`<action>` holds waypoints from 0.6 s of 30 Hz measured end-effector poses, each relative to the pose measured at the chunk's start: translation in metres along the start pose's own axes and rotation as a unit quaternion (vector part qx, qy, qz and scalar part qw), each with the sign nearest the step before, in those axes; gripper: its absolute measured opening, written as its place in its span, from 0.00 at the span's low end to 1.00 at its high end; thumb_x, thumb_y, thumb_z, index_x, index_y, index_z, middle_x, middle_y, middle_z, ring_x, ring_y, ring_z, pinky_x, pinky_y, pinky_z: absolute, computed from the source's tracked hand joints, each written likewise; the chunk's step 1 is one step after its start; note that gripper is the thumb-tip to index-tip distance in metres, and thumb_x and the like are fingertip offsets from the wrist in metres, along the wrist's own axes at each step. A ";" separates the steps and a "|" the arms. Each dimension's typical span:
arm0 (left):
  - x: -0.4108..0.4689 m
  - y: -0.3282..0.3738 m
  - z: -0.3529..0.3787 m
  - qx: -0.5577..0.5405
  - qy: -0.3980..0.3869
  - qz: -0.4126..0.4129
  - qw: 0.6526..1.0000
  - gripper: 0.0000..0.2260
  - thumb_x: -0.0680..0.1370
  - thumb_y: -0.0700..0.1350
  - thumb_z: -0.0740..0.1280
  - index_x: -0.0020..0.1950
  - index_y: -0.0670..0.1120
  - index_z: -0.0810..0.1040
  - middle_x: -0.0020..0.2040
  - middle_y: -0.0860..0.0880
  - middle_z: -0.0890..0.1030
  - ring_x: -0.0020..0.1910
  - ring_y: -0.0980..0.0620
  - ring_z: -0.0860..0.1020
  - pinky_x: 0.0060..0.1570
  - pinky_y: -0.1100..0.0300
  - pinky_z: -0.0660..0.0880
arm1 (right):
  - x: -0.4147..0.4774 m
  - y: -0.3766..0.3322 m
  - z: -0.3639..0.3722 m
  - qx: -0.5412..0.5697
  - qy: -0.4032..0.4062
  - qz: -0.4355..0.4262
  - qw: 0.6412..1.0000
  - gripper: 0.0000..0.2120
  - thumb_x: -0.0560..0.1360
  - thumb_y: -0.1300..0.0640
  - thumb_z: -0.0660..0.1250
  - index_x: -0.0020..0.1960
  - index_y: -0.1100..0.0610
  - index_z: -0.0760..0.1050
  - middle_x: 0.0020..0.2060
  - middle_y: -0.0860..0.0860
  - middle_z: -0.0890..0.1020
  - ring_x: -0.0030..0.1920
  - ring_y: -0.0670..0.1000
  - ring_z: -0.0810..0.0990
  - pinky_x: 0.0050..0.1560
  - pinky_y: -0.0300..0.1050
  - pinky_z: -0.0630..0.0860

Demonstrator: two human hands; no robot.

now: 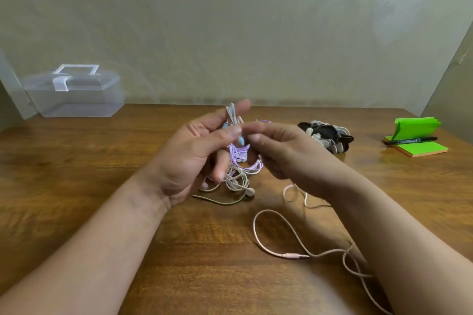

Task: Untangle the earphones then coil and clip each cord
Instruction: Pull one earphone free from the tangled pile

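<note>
**Both hands pinching a tangle of earphones above the worktop**

Nearest the camera, at about 5 o'clock, a pale pink cord (268,227) lies loose on the wooden worktop (76,186). It curves in an open loop and ends in a slim pink jack plug (295,255), then runs on under the right forearm in another crossing loop.

Above it, near the middle, the tangle of earphones (239,171) is held between the two hands, its lower part hanging down to the wood. The bundle mixes thin cords in lilac, white and a muted green; the lilac strands are bunched tight in the centre, while the white and green ones sag in slack loops below. A white earbud (250,192) rests at the bottom edge of the heap.

The left hand (197,151) is closed loosely around the upper part, thumb and forefinger pinching a few pale cords that stand up past the fingertips, with a light blue earbud (240,139) just below the thumb. The right hand (279,148) meets it from 3 o'clock, its fingertips pressed together on a strand right beside the left thumb.

Farther off, at 2 o'clock, sits a pile of black and white clips (327,137). Beyond it, a black marker (410,140) lies across a green sticky-note pad (419,148). At 10 o'clock, against the wall, stands a clear plastic box (74,92) with a handle.
</note>
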State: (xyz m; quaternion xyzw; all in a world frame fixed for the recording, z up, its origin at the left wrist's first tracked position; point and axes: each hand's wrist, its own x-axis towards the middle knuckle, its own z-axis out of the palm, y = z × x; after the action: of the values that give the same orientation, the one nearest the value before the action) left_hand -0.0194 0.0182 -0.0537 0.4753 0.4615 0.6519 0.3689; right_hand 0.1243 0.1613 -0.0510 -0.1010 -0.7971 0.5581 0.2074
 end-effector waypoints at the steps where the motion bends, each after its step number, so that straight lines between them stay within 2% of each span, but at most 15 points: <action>1: 0.003 -0.001 -0.001 0.019 0.041 0.010 0.999 0.19 0.82 0.40 0.64 0.73 0.49 0.76 0.61 0.45 0.85 0.20 0.56 0.70 0.23 0.65 0.65 | -0.001 -0.001 0.002 -0.068 0.005 0.001 0.998 0.10 0.86 0.55 0.63 0.58 0.56 0.83 0.36 0.50 0.80 0.27 0.41 0.69 0.29 0.33 0.65; 4: 0.006 -0.005 -0.005 0.174 0.116 0.044 0.977 0.19 0.85 0.40 0.63 0.76 0.51 0.72 0.58 0.50 0.87 0.23 0.47 0.70 0.27 0.61 0.69 | -0.001 -0.004 0.006 -0.208 -0.014 -0.009 0.978 0.10 0.86 0.54 0.62 0.59 0.53 0.82 0.36 0.47 0.82 0.29 0.39 0.74 0.33 0.30 0.68; 7: 0.002 -0.007 -0.004 0.277 0.126 0.034 0.952 0.21 0.85 0.41 0.64 0.78 0.55 0.71 0.57 0.61 0.85 0.21 0.53 0.68 0.24 0.60 0.70 | -0.002 -0.007 0.008 -0.303 -0.022 -0.017 0.953 0.10 0.86 0.52 0.62 0.55 0.52 0.82 0.35 0.42 0.83 0.31 0.39 0.76 0.33 0.33 0.69; 9: 0.000 -0.007 -0.002 0.335 0.108 0.015 0.936 0.22 0.85 0.42 0.64 0.77 0.59 0.71 0.46 0.67 0.85 0.23 0.55 0.67 0.25 0.62 0.70 | -0.003 -0.008 0.005 -0.329 0.009 -0.031 0.944 0.13 0.84 0.50 0.65 0.48 0.57 0.81 0.34 0.40 0.83 0.33 0.36 0.77 0.33 0.35 0.69; 11: -0.001 -0.009 -0.001 0.403 0.069 0.006 0.913 0.21 0.85 0.43 0.64 0.76 0.62 0.72 0.31 0.69 0.78 0.24 0.60 0.69 0.30 0.65 0.69 | -0.004 -0.009 -0.001 -0.342 0.049 -0.060 0.937 0.13 0.81 0.49 0.69 0.42 0.56 0.79 0.32 0.46 0.80 0.33 0.39 0.75 0.32 0.38 0.66; 13: -0.003 -0.007 0.002 0.432 0.025 0.000 0.901 0.15 0.86 0.44 0.63 0.69 0.59 0.78 0.34 0.74 0.76 0.29 0.67 0.73 0.33 0.71 0.67 | -0.006 -0.013 -0.008 -0.328 0.072 -0.076 0.939 0.09 0.78 0.50 0.73 0.41 0.52 0.79 0.31 0.46 0.79 0.32 0.42 0.74 0.33 0.39 0.67; 14: -0.004 -0.005 0.003 0.434 0.004 -0.003 0.901 0.11 0.86 0.44 0.63 0.61 0.58 0.81 0.37 0.72 0.79 0.33 0.68 0.76 0.37 0.70 0.69 | -0.007 -0.016 -0.012 -0.301 0.071 -0.077 0.948 0.06 0.77 0.52 0.75 0.43 0.51 0.80 0.33 0.45 0.81 0.32 0.42 0.75 0.34 0.38 0.69; 16: -0.005 -0.003 0.006 0.411 -0.031 -0.026 0.911 0.09 0.86 0.46 0.64 0.51 0.56 0.82 0.42 0.61 0.83 0.41 0.63 0.80 0.46 0.63 0.74 | -0.008 -0.022 -0.020 -0.197 0.050 -0.086 0.975 0.02 0.78 0.58 0.74 0.48 0.55 0.82 0.37 0.48 0.85 0.33 0.41 0.78 0.35 0.35 0.71; 18: -0.008 0.001 0.008 0.362 -0.056 -0.051 0.929 0.10 0.85 0.47 0.64 0.49 0.53 0.83 0.40 0.55 0.82 0.35 0.60 0.76 0.40 0.65 0.71 | -0.010 -0.025 -0.027 -0.083 0.026 -0.094 0.992 0.03 0.81 0.65 0.70 0.54 0.63 0.80 0.39 0.52 0.84 0.31 0.39 0.77 0.33 0.31 0.70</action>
State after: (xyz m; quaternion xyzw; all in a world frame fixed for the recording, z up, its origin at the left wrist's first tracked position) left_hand -0.0092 0.0129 -0.0541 0.5882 0.6683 0.3928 0.2301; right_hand 0.1473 0.1713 -0.0216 -0.0566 -0.8410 0.4650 0.2706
